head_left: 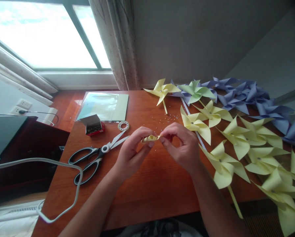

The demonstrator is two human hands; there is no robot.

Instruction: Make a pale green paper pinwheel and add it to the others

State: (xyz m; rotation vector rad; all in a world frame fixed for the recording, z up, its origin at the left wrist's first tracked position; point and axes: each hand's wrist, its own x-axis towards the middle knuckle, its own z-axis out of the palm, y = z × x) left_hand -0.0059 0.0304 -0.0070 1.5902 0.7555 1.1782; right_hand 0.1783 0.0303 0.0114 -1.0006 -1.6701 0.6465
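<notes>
Between the fingers of my left hand (135, 148) is a small roll of yellow paper (149, 139), its coiled end facing me. My right hand (180, 144) pinches the narrow tip of the same paper, to the right of the roll. Both hands are held above the middle of the wooden table, close together. Left of my left hand lies a pair of scissors (104, 149) with black and grey handles and its blades apart. A yellow paper pinwheel (195, 122) lies just beyond my right hand.
More yellow pinwheels (221, 161), a green one (195, 91) and several purple ones (251, 93) cover the right side. A tape roll (123, 125), an open red box (94, 128) and paper sheets (105, 107) lie at the back left. A white cable (79, 174) crosses the left edge.
</notes>
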